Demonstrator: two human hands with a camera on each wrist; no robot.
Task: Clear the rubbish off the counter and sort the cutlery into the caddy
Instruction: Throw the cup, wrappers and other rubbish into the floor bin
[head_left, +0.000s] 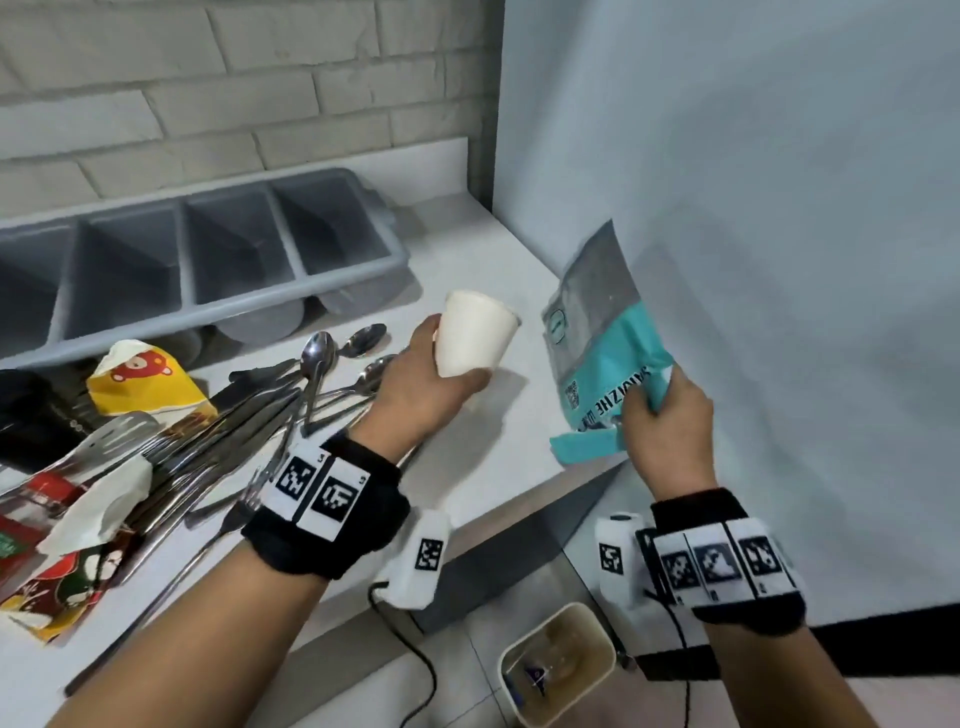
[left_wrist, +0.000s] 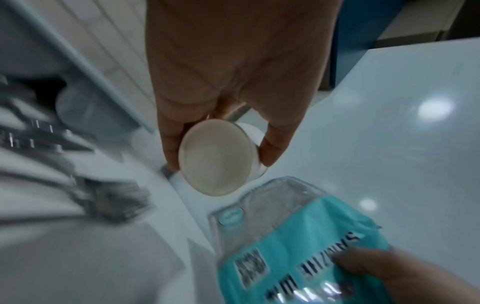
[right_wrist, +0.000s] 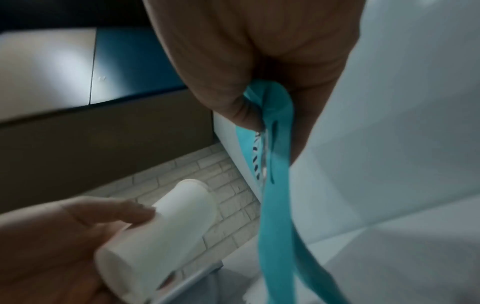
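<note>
- A beige plastic bin (head_left: 558, 665) is standing on the floor nearest the person, below the counter edge, with some small scraps lying inside it.
- A black cable (head_left: 415, 670) is hanging down beside it from the wrist gear.
- The white counter (head_left: 467, 467) is looking smooth and matte, and it is ending in a sharp corner just beside the right hand.
- The left hand (head_left: 415, 395) is holding a white paper cup (head_left: 474, 335) clear of the counter, thumb and fingers curled round its tapered wall; the left wrist view is showing its round base (left_wrist: 215, 158) facing the camera.
- The right hand (head_left: 667, 415) is pinching the crumpled lower edge of a teal and clear plastic packet (head_left: 597, 332), which is hanging in the air beside the cup, over the counter's edge; it is glossy, flat and printed with dark letters.
- A pile of steel cutlery (head_left: 249, 421), spoons, forks and long handles crossing each other, is lying on the counter left of the left wrist.
- Wrappers are lying on and beside that pile: a red foil packet (head_left: 47, 525) with crumpled white paper (head_left: 98, 509) on it, and a yellow wrapper (head_left: 145, 384) with a bear print.
- The grey plastic caddy (head_left: 234, 306), with four deep rectangular compartments showing, is sitting farther back, against the pale brick wall (head_left: 234, 78).
</note>
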